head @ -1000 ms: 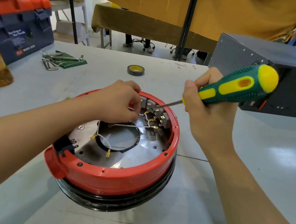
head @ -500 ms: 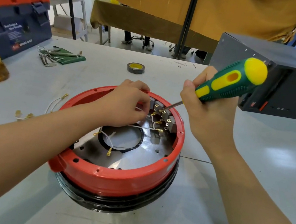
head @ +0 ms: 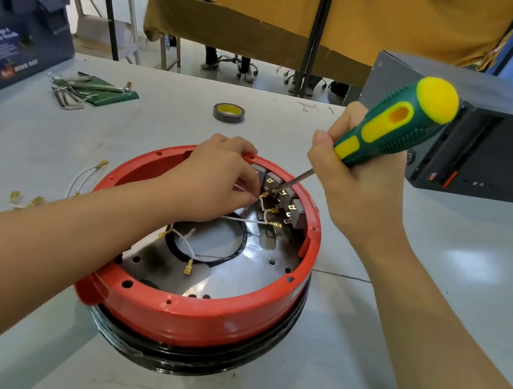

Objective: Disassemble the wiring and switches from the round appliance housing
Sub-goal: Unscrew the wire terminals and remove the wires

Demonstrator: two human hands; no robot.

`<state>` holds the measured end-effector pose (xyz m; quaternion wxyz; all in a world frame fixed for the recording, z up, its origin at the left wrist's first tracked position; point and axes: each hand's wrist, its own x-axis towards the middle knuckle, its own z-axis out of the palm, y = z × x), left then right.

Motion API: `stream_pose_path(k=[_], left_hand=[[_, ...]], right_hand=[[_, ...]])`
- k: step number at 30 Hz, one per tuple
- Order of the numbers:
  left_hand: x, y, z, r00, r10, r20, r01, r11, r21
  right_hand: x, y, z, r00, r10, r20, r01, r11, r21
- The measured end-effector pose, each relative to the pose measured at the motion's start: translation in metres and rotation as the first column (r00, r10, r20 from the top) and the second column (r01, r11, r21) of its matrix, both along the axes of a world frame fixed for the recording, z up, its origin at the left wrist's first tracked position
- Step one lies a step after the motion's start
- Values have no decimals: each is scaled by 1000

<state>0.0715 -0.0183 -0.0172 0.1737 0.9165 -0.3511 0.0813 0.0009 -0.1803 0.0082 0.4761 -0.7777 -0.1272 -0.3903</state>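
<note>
Your left hand (head: 217,181) pinches a white wire (head: 262,202) by the switches (head: 284,198) at the red housing's (head: 195,316) far rim, mid-desk; your right hand (head: 349,192) grips the screwdriver (head: 393,128), tip on a switch terminal.

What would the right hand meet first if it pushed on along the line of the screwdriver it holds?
Probably the grey switches on the far inner wall of the red housing: the screwdriver in the right hand already has its tip there, though contact is unclear.
</note>
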Motion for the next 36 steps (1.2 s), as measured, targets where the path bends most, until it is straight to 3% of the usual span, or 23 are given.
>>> stream_pose_path(k=[4, 26, 31, 36], left_hand=[[0, -1, 0, 1000, 7, 6, -8, 1000, 13], [-2, -2, 2, 1000, 20, 19, -21, 999, 48], [-2, -3, 2, 999, 26, 19, -27, 998, 57], [-2, -3, 2, 999, 24, 33, -26, 997, 66]], right_hand=[[1, -5, -6, 1000, 7, -3, -6, 991, 131], [6, -7, -7, 999, -17, -51, 34, 940, 339], [2, -4, -9, 999, -38, -20, 42, 960, 278], [-6, 0, -11, 997, 15, 82, -18, 999, 40]])
